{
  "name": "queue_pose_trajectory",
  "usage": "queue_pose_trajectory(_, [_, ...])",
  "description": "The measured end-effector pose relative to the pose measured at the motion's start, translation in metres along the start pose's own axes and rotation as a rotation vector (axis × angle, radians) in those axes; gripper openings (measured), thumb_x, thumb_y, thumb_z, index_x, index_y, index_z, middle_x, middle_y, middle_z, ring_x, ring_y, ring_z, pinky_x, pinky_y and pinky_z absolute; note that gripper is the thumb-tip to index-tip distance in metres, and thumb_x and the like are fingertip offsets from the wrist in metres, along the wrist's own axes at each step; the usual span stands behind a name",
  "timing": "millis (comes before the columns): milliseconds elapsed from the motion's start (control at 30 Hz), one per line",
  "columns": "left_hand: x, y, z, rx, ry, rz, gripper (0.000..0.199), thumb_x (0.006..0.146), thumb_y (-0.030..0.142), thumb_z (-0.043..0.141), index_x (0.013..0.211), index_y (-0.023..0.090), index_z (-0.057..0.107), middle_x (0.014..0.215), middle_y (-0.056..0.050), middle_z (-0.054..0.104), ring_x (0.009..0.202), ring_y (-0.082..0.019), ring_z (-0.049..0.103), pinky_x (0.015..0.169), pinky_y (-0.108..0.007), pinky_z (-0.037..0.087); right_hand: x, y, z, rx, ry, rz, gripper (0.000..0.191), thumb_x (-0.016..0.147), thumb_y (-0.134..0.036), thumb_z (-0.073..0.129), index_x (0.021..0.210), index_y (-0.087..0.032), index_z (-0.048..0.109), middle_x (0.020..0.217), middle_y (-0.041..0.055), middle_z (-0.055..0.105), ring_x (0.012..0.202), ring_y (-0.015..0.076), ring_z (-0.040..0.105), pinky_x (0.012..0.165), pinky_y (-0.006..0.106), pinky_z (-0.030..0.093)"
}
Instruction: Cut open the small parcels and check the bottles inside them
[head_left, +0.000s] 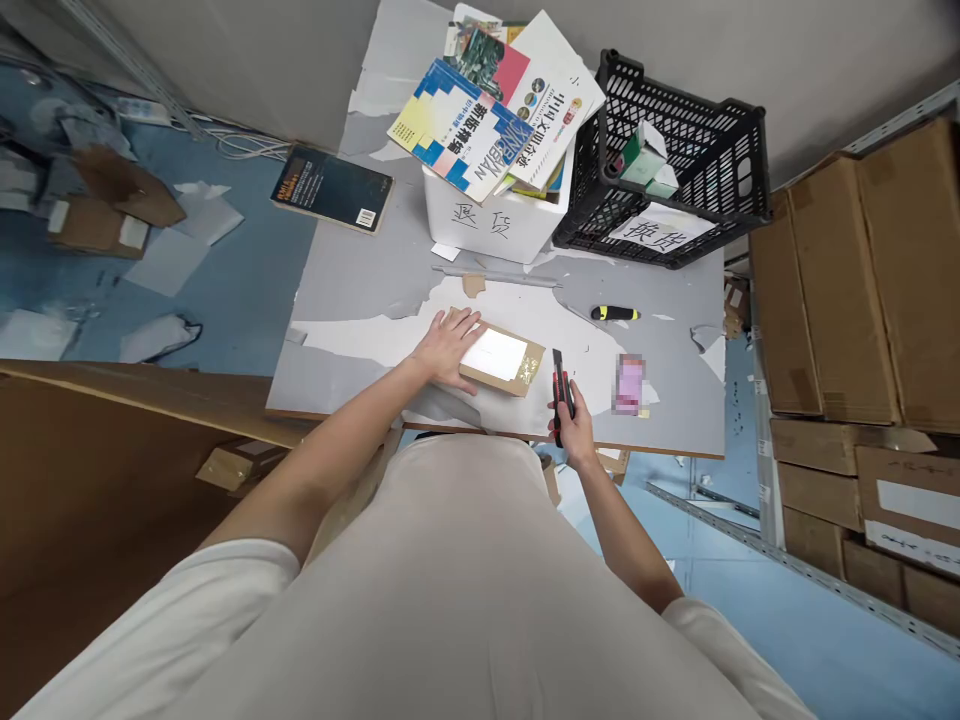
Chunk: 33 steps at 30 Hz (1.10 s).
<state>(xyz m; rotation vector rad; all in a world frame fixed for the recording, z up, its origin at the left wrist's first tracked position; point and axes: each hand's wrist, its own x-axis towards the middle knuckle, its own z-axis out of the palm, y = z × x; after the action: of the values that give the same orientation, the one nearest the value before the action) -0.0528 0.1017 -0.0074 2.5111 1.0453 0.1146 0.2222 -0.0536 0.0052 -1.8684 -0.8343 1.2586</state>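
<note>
My left hand [448, 350] lies flat with spread fingers on the left end of a small cardboard box [531, 368]. The box rests on the table and bears a white label [495, 354], with shiny tape at its right end. Just right of the box, my right hand [574, 425] is wrapped round a red and black utility knife [561, 385]. The knife's dark front end points away from me, and a small gap separates it from the box. Farther right is a pixelated pink item [630, 384]. Beyond it lies a black and yellow cutter [615, 313].
The table [330, 290] has a torn grey covering. At its back stand a white bin [465, 225] piled with books [480, 130] and a black crate [720, 150] holding small boxes. A dark book [334, 188] overhangs the left edge. Stacked cartons [840, 290] line the right.
</note>
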Motion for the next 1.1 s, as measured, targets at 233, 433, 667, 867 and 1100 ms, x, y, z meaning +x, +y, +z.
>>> queue_pose_trajectory(233, [0.001,0.007,0.002,0.022,0.038,-0.097,0.112,0.051,0.067,0.074,0.144,0.018,0.035,0.148,-0.020,0.034,0.138,-0.041,0.024,0.109,-0.051,0.019,-0.013,0.004,0.005,0.041,-0.080,0.029,0.076,0.081,-0.050,0.055,0.149,-0.028,0.030,0.084,-0.0011,0.063,0.044,0.0061,0.049,0.039,0.023,0.044])
queue_pose_trajectory(433, [0.003,0.008,0.004,-0.010,0.065,-0.124,0.110,0.049,0.066,0.076,0.141,0.021,0.038,0.144,-0.019,0.038,0.135,-0.041,0.028,0.108,-0.051,0.021,-0.010,0.002,-0.006,-0.070,-0.131,0.009,0.072,0.082,-0.048,0.053,0.148,-0.027,0.032,0.075,-0.0038,0.056,0.041,0.0060,0.047,0.036,0.021,0.042])
queue_pose_trajectory(667, [0.002,0.007,0.008,-0.045,0.093,-0.130,0.109,0.048,0.066,0.076,0.140,0.021,0.039,0.143,-0.018,0.038,0.135,-0.039,0.028,0.105,-0.051,0.027,-0.011,0.008,-0.015,-0.178,-0.184,-0.037,0.068,0.084,-0.043,0.050,0.147,-0.026,0.035,0.071,-0.0038,0.057,0.039,0.0065,0.045,0.035,0.021,0.041])
queue_pose_trajectory(867, [0.002,0.009,0.006,-0.015,0.092,-0.152,0.109,0.048,0.068,0.074,0.140,0.021,0.039,0.143,-0.018,0.039,0.135,-0.039,0.029,0.101,-0.050,0.032,-0.028,0.012,-0.012,-0.220,-0.193,-0.034,0.068,0.085,-0.043,0.050,0.148,-0.025,0.034,0.063,-0.0026,0.059,0.037,0.0100,0.046,0.036,0.025,0.044])
queue_pose_trajectory(1100, [0.002,0.010,0.004,0.006,0.069,-0.157,0.111,0.049,0.070,0.074,0.141,0.020,0.037,0.143,-0.019,0.037,0.134,-0.040,0.028,0.100,-0.050,0.033,-0.046,0.023,-0.014,-0.242,-0.298,0.007,0.066,0.086,-0.042,0.050,0.148,-0.026,0.034,0.069,-0.0011,0.058,0.038,0.0086,0.047,0.038,0.026,0.046])
